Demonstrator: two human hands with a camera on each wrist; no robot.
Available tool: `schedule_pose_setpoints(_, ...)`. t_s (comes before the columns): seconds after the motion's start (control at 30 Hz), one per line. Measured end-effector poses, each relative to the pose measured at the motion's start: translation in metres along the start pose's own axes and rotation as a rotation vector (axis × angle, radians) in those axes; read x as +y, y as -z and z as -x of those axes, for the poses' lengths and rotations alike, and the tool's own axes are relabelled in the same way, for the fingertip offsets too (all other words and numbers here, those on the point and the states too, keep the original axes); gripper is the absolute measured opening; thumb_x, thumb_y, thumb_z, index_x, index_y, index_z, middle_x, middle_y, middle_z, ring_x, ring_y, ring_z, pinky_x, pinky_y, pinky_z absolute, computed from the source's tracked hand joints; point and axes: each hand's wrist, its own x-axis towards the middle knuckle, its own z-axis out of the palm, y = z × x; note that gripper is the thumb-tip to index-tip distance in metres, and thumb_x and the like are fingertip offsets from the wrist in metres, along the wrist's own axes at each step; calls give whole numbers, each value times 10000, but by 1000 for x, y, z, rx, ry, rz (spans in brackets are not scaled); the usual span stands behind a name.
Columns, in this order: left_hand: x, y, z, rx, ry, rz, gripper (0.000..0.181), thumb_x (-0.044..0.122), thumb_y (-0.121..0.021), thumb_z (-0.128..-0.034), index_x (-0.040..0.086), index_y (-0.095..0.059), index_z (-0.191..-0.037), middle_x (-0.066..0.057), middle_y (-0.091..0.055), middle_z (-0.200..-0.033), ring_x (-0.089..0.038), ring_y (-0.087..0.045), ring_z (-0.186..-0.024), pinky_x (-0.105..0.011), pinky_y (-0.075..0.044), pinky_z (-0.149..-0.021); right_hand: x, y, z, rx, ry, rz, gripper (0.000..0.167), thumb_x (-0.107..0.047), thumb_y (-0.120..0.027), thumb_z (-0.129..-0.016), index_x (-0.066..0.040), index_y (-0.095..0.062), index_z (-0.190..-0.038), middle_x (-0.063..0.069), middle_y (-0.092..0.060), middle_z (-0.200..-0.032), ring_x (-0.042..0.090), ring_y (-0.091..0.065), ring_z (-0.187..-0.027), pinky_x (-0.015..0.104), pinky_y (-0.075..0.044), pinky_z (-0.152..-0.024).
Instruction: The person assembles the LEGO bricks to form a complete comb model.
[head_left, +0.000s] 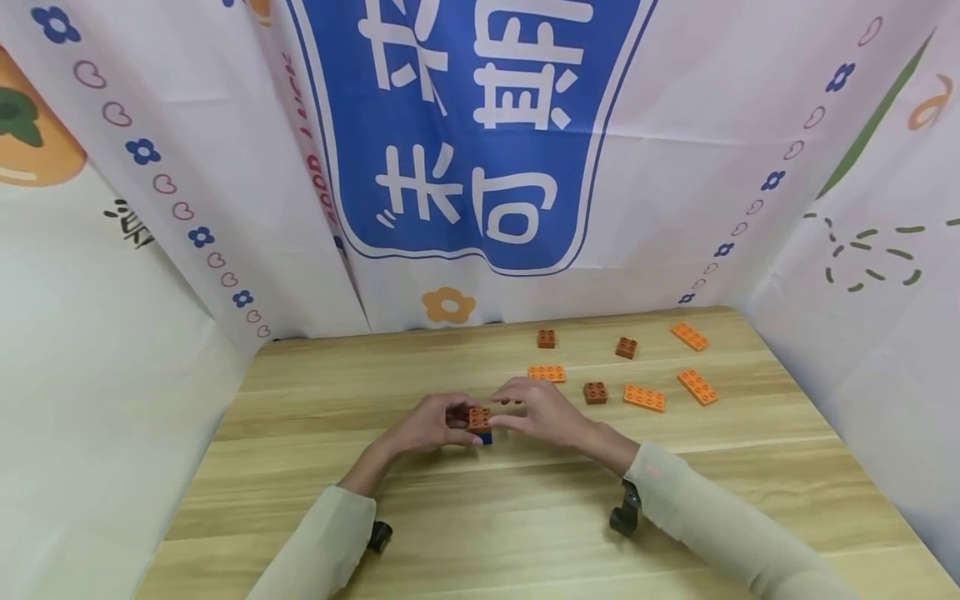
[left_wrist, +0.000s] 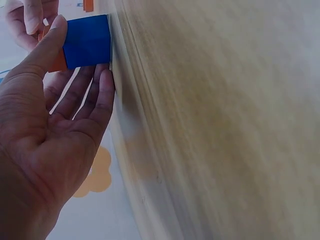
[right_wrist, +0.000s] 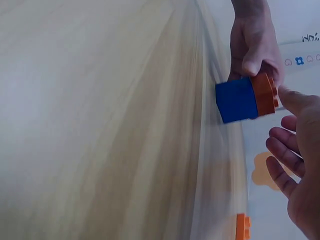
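A blue block [head_left: 485, 436] [left_wrist: 87, 42] [right_wrist: 236, 100] stands on the table with a brown-orange studded brick [head_left: 479, 417] [right_wrist: 263, 94] on top of it. My left hand [head_left: 431, 423] [left_wrist: 65, 115] holds this stack from the left, its thumb at the near side and its fingers curving behind. At the right of the stack is my right hand [head_left: 546, 412] [right_wrist: 305, 150], thumb and fingers spread apart and nothing gripped; its thumb tip is close to the top brick, and whether it touches I cannot tell.
Beyond my right hand lie brown bricks [head_left: 596, 392] and flat orange bricks [head_left: 643, 397] on the wooden table [head_left: 525, 517]. One orange brick [head_left: 547, 373] is just behind that hand. Printed cloth [head_left: 645, 208] hangs along the table's back edge and both sides.
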Motion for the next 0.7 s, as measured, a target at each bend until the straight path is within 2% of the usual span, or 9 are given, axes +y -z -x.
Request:
schedule_pose_setpoints(0.23, 2, -2, 1, 26, 9, -22, 450, 204, -859, -920, 75, -687, -1316, -75, -716, -1213, -174, -702, -1046, -297, -605, -888, 12, 12, 6, -13, -17, 62, 391, -292, -834, -939, -26, -768, -1218, 87, -767, -1205, 235, -730, -1113, 392, -605, -950)
schedule_pose_setpoints(0.4, 5, -3, 1, 49, 13, -22, 452, 215, -858, -920, 65, -692, -1312, -80, -718, -1215, -169, -712, -1036, -295, -607, -875, 23, 22, 9, -13, -55, 105, 424, -288, -875, -898, -37, -771, -1224, 85, -765, -1211, 248, -721, -1130, 424, -594, -976)
schedule_pose_setpoints(0.7, 6, -5, 1, 75, 19, 14, 323, 165, -869, -904, 51, -720, -1168, -63, -716, -1099, -149, -711, -953, -277, -608, -810, 43, 33, 13, -47, -131, 173, 459, -278, -902, -869, -32, -768, -1232, 97, -748, -1242, 271, -694, -1168, 455, -568, -1018)
